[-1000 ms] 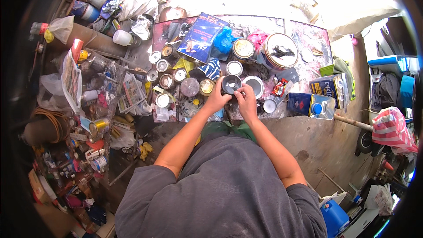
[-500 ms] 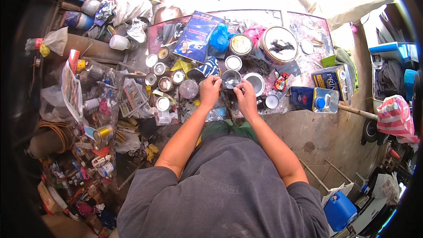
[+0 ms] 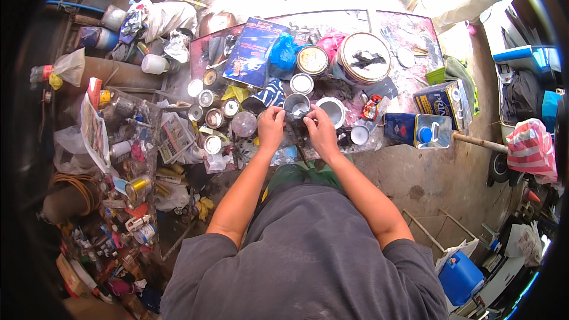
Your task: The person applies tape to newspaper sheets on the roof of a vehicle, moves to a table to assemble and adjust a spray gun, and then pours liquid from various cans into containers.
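Note:
A small round grey cup [image 3: 296,102], like an open paint tin, stands in front of me at the table's near edge. My left hand [image 3: 271,128] is closed at its left side, fingertips at the rim. On the other side my right hand [image 3: 322,133] is closed too, with thumb and fingers against the cup's near right edge. Something pale shows inside the cup. Just right of it is a larger open tin [image 3: 332,112] with a silver rim. A white-topped can [image 3: 301,84] stands behind. Left of my left hand is a clear round container [image 3: 244,124].
Several small paint cans [image 3: 214,118] cluster to the left. Behind are a blue sheet package [image 3: 256,50], a blue plastic bag [image 3: 284,51] and a big white-lidded bucket [image 3: 364,59]. A blue rectangular tin [image 3: 416,130] sits at the right edge. Cluttered shelves fill the left.
The whole view has shifted slightly, so things appear a little further left. Both hands remain at the cup, with little visible movement relative to it.

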Demonstrator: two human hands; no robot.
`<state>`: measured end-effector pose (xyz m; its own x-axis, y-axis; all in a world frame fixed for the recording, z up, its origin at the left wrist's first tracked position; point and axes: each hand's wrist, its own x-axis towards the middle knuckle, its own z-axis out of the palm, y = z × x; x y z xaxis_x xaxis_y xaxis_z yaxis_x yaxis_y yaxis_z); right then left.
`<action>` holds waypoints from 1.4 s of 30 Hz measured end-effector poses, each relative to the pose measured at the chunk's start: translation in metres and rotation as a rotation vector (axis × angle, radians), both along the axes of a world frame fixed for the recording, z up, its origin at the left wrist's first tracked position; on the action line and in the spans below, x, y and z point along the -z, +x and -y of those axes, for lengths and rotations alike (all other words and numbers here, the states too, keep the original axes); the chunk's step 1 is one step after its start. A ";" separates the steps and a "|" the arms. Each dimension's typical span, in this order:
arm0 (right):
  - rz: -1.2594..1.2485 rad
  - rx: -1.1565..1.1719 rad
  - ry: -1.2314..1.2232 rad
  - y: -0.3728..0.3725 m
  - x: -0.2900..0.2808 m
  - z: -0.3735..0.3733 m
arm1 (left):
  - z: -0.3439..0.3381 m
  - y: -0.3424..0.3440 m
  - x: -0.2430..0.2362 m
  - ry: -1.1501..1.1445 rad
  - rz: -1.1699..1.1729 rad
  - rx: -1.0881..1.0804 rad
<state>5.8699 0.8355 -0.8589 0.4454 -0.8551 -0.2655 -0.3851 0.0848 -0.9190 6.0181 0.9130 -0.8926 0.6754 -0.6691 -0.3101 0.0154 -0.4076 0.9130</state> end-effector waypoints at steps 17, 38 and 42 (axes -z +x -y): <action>0.016 0.091 0.131 -0.090 0.007 0.044 | 0.014 -0.089 -0.057 -0.117 0.723 0.280; -0.289 -0.103 -0.098 -0.148 0.070 0.085 | -0.018 -0.063 0.054 0.232 -0.714 -0.310; -0.263 -0.173 -0.079 -0.167 0.045 0.068 | -0.020 -0.076 0.082 0.224 -0.511 -0.322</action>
<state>5.7027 0.7673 -0.9037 0.5113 -0.7950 -0.3264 -0.6124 -0.0706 -0.7874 5.9416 0.9331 -0.9744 0.5612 -0.3393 -0.7549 0.5794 -0.4903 0.6511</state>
